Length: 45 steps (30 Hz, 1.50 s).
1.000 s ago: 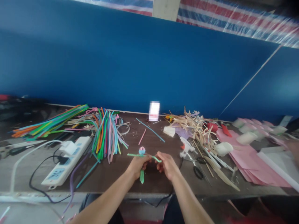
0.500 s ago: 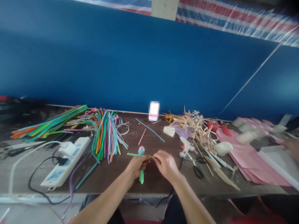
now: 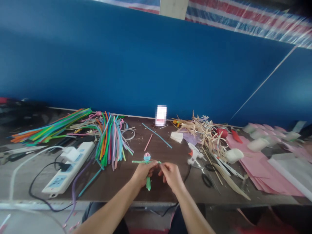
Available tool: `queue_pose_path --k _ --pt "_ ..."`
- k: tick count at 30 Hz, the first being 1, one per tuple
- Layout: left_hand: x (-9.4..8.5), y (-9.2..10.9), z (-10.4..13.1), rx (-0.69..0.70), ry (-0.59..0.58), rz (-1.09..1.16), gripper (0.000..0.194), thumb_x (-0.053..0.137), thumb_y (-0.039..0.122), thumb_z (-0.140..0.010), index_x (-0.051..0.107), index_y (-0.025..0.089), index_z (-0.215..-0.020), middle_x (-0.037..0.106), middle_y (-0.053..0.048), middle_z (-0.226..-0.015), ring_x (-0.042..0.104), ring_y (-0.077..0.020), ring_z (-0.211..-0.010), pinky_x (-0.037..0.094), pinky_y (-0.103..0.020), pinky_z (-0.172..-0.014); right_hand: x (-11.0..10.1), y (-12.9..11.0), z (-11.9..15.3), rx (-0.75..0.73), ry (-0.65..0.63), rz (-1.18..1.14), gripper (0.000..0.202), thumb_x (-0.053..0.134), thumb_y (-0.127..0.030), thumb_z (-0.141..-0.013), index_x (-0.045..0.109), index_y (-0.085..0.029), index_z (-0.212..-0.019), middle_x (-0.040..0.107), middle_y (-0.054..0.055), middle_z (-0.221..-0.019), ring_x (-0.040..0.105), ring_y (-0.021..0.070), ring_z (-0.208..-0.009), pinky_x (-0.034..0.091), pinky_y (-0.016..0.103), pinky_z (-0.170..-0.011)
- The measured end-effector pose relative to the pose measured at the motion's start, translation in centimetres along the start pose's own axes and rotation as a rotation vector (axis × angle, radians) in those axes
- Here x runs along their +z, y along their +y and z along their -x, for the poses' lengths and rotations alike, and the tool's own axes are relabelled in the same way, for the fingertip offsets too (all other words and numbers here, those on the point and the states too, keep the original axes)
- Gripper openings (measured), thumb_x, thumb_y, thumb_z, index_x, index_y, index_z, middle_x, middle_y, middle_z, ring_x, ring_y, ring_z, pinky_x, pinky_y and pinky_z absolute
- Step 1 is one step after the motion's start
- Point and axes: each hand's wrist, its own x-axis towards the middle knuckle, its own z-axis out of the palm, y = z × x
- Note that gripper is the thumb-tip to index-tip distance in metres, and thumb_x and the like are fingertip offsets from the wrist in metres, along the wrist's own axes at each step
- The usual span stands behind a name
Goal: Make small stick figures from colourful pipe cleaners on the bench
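Observation:
My left hand (image 3: 145, 172) is closed around a small pipe-cleaner flower, its pink-and-blue head (image 3: 147, 156) standing above the fingers. The flower's green lower end (image 3: 148, 183) pokes out beneath the hand. A green pipe cleaner (image 3: 139, 162) runs crosswise through the left hand's grip, sticking out to both sides. At its short right end is my right hand (image 3: 171, 175), thumb and forefinger pinched there, the other fingers curled loosely. The fingers partly hide where the flower and the crosswise piece meet.
Bundles of coloured pipe cleaners (image 3: 109, 143) and a white power strip (image 3: 69, 170) lie to the left. Right of my hands are a glue gun (image 3: 195, 154), scissors (image 3: 206, 178), dried stems (image 3: 202, 130) and pink sheets (image 3: 255, 172). A lit, blurred screen (image 3: 161, 115) stands at the back.
My right hand has shifted slightly and its fingers have loosened, showing more of the green pipe cleaner's right end. Another person's hand at the right edge is out of view.

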Motion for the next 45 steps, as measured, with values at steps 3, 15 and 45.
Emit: queue_pose_path --k 3,15,45 --pt "0.0 0.0 0.0 0.014 -0.007 -0.019 0.022 0.066 0.029 -0.054 0.054 0.011 -0.059 0.048 0.003 -0.050 0.030 -0.0024 -0.039 0.016 -0.016 -0.036 0.3 0.1 -0.4 0.068 0.014 -0.117 0.029 0.048 -0.040 -0.073 0.057 -0.015 -0.061 0.058 -0.001 -0.051 0.039 0.0045 -0.029 0.022 0.016 -0.031" --pt "0.2 0.3 0.3 -0.029 -0.011 -0.035 0.019 0.065 0.025 -0.052 0.053 0.011 -0.057 0.049 0.002 -0.047 0.031 -0.0026 -0.039 0.014 -0.015 -0.035 -0.2 -0.9 -0.6 -0.054 0.048 0.022 0.019 0.054 -0.031 -0.070 0.053 -0.018 -0.056 0.051 -0.003 -0.048 0.042 0.0081 -0.038 0.031 0.019 -0.039" --pt "0.0 0.7 -0.1 -0.095 0.019 0.005 0.017 0.065 0.022 -0.051 0.052 0.012 -0.055 0.050 0.002 -0.047 0.030 -0.0020 -0.038 0.013 -0.016 -0.036 -1.0 0.4 -1.2 -0.216 -0.019 -0.097 0.012 0.052 -0.023 -0.069 0.057 -0.019 -0.079 0.056 0.000 -0.070 0.051 0.0118 -0.060 0.040 0.022 -0.053"
